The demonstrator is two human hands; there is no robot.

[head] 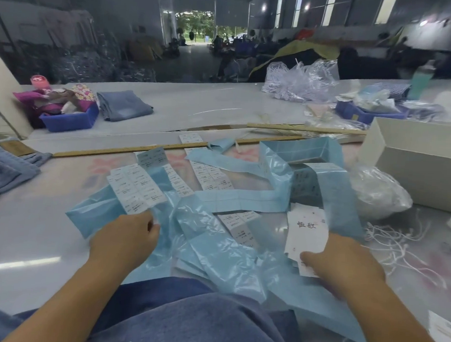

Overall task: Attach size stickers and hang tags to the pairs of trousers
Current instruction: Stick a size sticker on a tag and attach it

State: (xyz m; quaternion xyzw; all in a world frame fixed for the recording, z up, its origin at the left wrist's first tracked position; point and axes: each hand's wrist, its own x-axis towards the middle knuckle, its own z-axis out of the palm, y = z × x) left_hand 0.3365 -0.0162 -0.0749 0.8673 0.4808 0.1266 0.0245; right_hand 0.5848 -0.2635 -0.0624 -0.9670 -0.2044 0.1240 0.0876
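Denim trousers (187,316) lie nearest; left hand (124,233) pinches sticker sheet (136,185), right hand (341,266) grips white tags (307,234).

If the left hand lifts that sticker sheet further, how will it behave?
Probably floppy: the sticker sheet already bends where the left hand pinches its near edge. Likely very light, being thin paper. Its glossy blue backing looks slick, so it may slide.

Pale blue backing strips (233,201) carry white stickers (137,186) with black print, beside blue denim trousers (200,319) and a blue bin (70,120).
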